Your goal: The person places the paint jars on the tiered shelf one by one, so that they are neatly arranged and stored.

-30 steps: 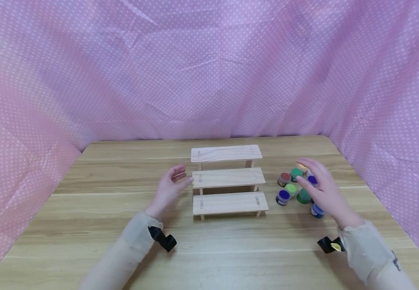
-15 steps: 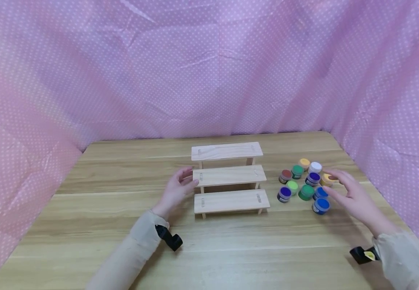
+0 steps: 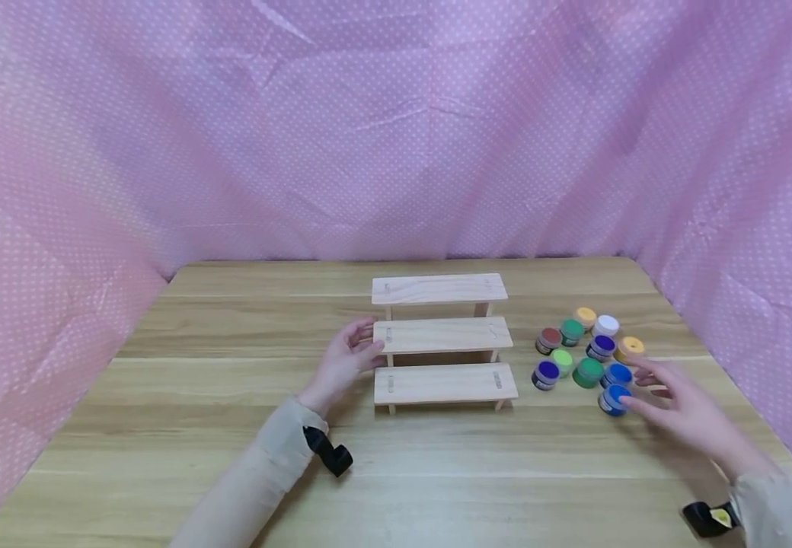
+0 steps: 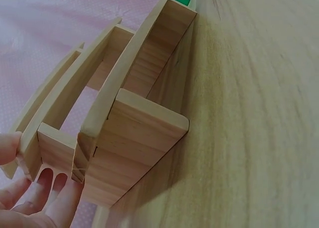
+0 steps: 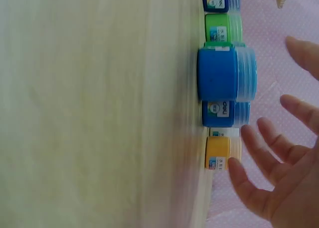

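A pale wooden three-step display stand (image 3: 444, 335) stands mid-table. My left hand (image 3: 344, 361) holds its left end at the middle step; in the left wrist view the thumb (image 4: 9, 147) lies against that board's end and the fingers curl below. On the right is a group of small paint jars with clear lids. My right hand (image 3: 687, 407) hovers beside the front blue jar (image 3: 613, 401), fingers spread and holding nothing. In the right wrist view, this blue jar (image 5: 219, 74) is apart from the fingers. A second blue jar (image 3: 617, 375) sits just behind it.
Near the blue jars are a yellow jar (image 3: 630, 349), a white jar (image 3: 605, 326), a red-brown jar (image 3: 548, 340) and a purple jar (image 3: 545, 374), with several others among them. A pink dotted curtain (image 3: 396, 137) surrounds the back and sides of the wooden table (image 3: 231, 365).
My right hand has moved right and nearer, from above the jars to beside the front blue one. The left hand has come in to the stand's left end.
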`<state>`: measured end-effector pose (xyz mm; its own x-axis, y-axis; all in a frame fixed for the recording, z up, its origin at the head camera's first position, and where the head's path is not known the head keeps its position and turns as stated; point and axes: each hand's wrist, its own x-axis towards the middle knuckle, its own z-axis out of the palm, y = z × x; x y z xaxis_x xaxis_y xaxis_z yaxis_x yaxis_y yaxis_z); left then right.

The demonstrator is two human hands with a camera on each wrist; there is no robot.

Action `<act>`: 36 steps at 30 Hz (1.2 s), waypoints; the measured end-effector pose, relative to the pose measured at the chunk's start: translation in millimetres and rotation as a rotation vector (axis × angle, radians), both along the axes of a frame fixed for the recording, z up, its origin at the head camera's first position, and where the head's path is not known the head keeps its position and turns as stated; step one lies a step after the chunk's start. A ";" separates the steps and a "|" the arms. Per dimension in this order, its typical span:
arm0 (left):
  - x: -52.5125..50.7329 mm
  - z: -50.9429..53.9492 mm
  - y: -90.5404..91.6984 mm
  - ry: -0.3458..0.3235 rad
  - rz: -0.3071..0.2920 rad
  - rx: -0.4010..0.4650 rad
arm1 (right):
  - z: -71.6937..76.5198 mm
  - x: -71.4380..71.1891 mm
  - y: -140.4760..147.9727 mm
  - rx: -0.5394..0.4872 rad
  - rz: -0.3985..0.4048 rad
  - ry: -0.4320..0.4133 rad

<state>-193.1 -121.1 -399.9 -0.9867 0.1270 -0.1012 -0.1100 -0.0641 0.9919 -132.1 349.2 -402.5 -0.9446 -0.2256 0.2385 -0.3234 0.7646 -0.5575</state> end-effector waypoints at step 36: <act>2.9 -1.4 1.5 0.035 0.032 0.005 | -0.6 2.7 -14.6 0.203 0.000 -0.153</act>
<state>-190.2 -119.5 -401.2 -0.9932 0.0957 -0.0661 -0.0731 -0.0716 0.9948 -129.4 334.6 -403.1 -0.9662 -0.2544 0.0428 -0.2472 0.8657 -0.4352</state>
